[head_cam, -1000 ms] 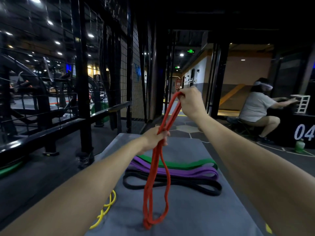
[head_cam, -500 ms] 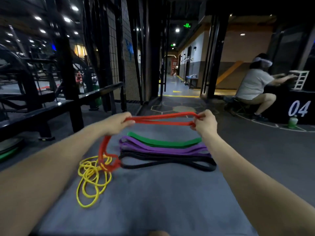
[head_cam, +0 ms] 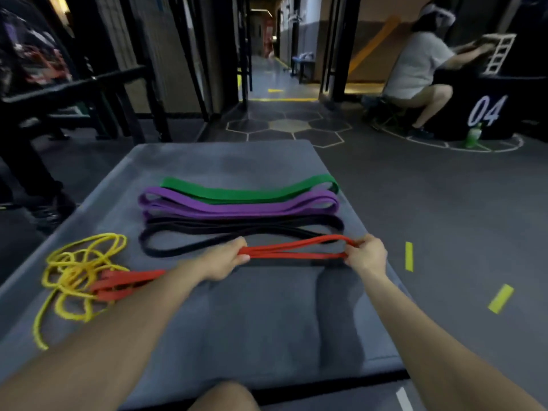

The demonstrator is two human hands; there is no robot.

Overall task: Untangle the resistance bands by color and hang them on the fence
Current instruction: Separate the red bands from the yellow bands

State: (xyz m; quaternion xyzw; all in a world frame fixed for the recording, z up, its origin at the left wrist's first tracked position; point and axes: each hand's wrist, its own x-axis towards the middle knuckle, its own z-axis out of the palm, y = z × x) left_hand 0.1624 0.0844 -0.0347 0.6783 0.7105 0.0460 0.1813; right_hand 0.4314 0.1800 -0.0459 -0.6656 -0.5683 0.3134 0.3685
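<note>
- I had the red band (head_cam: 296, 251) stretched low over the grey mat (head_cam: 267, 315), just in front of the black band (head_cam: 237, 232).
- My left hand (head_cam: 222, 262) had its fingers curled round the red strands near their middle; my right hand (head_cam: 366, 256) pinched the folded far end.
- The loose tail of the red band ran under my left forearm and lay against the yellow cord (head_cam: 74, 271), touching or overlapping it; I could not tell if they were knotted.
- The green band (head_cam: 249, 191) and purple band (head_cam: 237, 204) lay flat in a row beyond the black one, already sorted.
- I judged the step to be laying out the red band as the next row.
- Next I would need to draw its tail clear of the yellow tangle, then sort the yellow; nothing hung on the fence (head_cam: 89, 84) yet.
</note>
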